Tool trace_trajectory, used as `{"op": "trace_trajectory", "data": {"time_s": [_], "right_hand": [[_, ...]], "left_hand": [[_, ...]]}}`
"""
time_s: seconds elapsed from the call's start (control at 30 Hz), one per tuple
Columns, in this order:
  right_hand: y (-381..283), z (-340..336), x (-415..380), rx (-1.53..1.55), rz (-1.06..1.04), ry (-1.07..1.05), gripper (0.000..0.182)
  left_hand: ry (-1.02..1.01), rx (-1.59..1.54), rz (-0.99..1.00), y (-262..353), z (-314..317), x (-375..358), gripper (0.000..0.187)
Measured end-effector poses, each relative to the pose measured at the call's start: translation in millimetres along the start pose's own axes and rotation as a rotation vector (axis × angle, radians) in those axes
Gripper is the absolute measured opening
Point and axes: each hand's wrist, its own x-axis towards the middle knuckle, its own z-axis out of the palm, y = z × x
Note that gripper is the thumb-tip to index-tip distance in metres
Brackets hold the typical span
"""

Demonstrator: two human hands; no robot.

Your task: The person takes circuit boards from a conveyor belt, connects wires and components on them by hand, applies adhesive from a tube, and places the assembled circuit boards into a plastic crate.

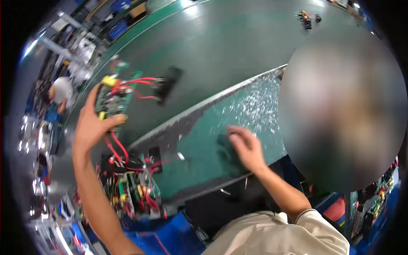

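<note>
My left hand point(91, 125) is closed on the edge of a green circuit board point(115, 100) with yellow and red parts, held up over the belt's near edge. Red wires point(142, 80) run from the board to a blurred black block point(169, 85) on its right. More red wires point(117, 146) hang below the hand, beside a black part point(127, 163). Over the green bench top point(199, 157), my right hand point(248, 148) has its fingers loosely bent and apart, with nothing visible in them.
Several wired boards point(136, 191) stand together at the lower left, near a blue bin point(170, 236). White flecks point(255, 102) cover part of the bench. Another wired assembly point(307, 19) lies far along the green belt point(221, 42). A person point(59, 95) is at the far left. A blurred disc hides the right side.
</note>
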Motion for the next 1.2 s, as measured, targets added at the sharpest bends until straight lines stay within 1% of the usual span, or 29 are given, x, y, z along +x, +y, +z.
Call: {"op": "trace_trajectory", "data": {"time_s": [0.03,0.07,0.1,0.13,0.17,0.2,0.23,0.27,0.3,0.37,0.47,0.5,0.53,0.57,0.63,0.67,0.7,0.73,0.77,0.8,0.83,0.9,0.93,1.0,1.03,1.07,1.1,1.17,1.2], "right_hand": [[-12,-17,-12,0.224,0.132,0.085,0.028],[-17,-35,-26,0.240,0.122,0.117,0.028],[-20,-54,-37,0.250,0.100,0.154,0.028],[-15,-72,-46,0.263,0.099,0.163,0.029],[-12,-87,-55,0.268,0.122,0.178,0.029],[-7,-100,-64,0.252,0.132,0.179,0.030],[-7,-109,-73,0.264,0.136,0.189,0.028],[-3,-115,-83,0.262,0.150,0.194,0.028],[0,-121,-91,0.257,0.159,0.205,0.028],[6,-131,-108,0.251,0.184,0.216,0.030],[-5,-128,-112,0.267,0.188,0.189,0.032],[-16,-120,-110,0.278,0.185,0.170,0.033],[-36,-103,-104,0.318,0.177,0.081,0.037],[-50,-82,-95,0.361,0.168,-0.034,0.047],[-63,-25,-70,0.604,0.064,-0.327,0.071],[-67,8,-58,0.762,0.136,-0.431,0.078],[-69,39,-53,0.899,0.191,-0.495,0.079],[-65,67,-52,1.033,0.209,-0.554,0.078],[-68,86,-53,1.072,0.203,-0.645,0.075],[-68,96,-57,1.072,0.191,-0.649,0.071],[-65,103,-65,1.075,0.181,-0.652,0.068],[-47,106,-88,1.139,0.490,-0.694,0.063],[-41,107,-105,1.202,0.601,-0.724,0.060],[-34,107,-135,1.308,0.786,-0.857,0.065],[-39,110,-147,1.427,0.905,-0.918,0.071],[-39,100,-157,1.463,1.028,-1.042,0.078],[-52,91,-159,1.440,1.155,-1.034,0.081],[-50,79,-173,1.355,1.205,-1.179,0.081],[-50,64,-177,1.161,1.245,-1.246,0.075]], "left_hand": [[-0.045,-0.106,0.074,23,4,-30,0.104],[0.005,0.103,0.210,32,12,-50,0.109],[-0.035,0.232,0.231,44,22,-71,0.113],[-0.117,0.114,0.369,50,46,-85,0.114],[-0.252,0.047,0.345,63,65,-96,0.115],[-0.257,0.091,0.399,53,96,-105,0.116],[-0.311,0.054,0.472,35,133,-101,0.117],[-0.384,0.189,0.387,45,149,-107,0.116],[-0.396,0.219,0.392,37,175,-105,0.116],[-0.502,0.259,0.323,36,196,-106,0.119],[-0.493,0.207,0.458,3,221,-105,0.130],[-0.539,0.245,0.437,2,216,-97,0.133],[-0.472,0.184,0.488,0,203,-86,0.125],[-0.401,0.124,0.541,5,189,-73,0.117],[-0.098,-0.454,0.312,41,155,-56,0.096],[0.022,-0.857,0.268,48,147,-47,0.083],[0.149,-1.253,0.211,50,142,-40,0.070],[0.180,-1.377,0.163,51,138,-36,0.065],[0.214,-1.501,0.111,51,135,-33,0.059],[0.253,-1.623,0.057,48,133,-29,0.054],[0.288,-1.647,0.030,39,131,-24,0.050],[0.350,-1.688,-0.032,18,125,-12,0.042],[0.417,-1.699,-0.055,16,121,-6,0.041],[0.410,-1.685,-0.013,15,111,10,0.039],[0.406,-1.682,0.005,20,109,15,0.038],[0.382,-1.648,0.025,25,107,22,0.037],[0.360,-1.613,0.048,33,105,28,0.035],[0.302,-1.469,0.098,41,119,28,0.034],[0.265,-1.358,0.130,49,132,25,0.033]]}}
